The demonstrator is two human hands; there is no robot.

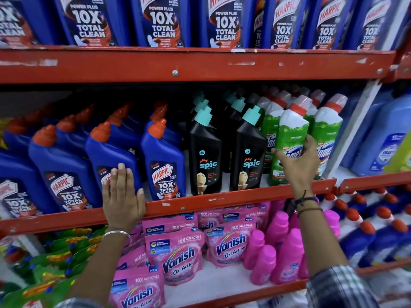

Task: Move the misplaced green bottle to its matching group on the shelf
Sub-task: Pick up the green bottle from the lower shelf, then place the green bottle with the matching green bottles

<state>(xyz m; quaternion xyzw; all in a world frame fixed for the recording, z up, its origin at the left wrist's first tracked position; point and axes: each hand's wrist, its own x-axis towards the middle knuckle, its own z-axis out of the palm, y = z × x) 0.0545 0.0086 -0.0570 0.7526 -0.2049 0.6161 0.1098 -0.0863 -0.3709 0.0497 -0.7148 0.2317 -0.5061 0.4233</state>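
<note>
- Domex bottle (289,138) stood at the middle shelf (222,200) front, right of the Spic bottles (205,156).
- Harpic bottles (163,161) stood left of those.
- Vanish pouches (178,258) lay on the shelf below.

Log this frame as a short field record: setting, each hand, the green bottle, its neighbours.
setting: red store shelf stocked with cleaners
left hand: flat against a blue Harpic bottle at the shelf edge
right hand: wrapped around the green bottle
green bottle: upright, among other green bottles
neighbours: black Spic bottles just left of it
</note>
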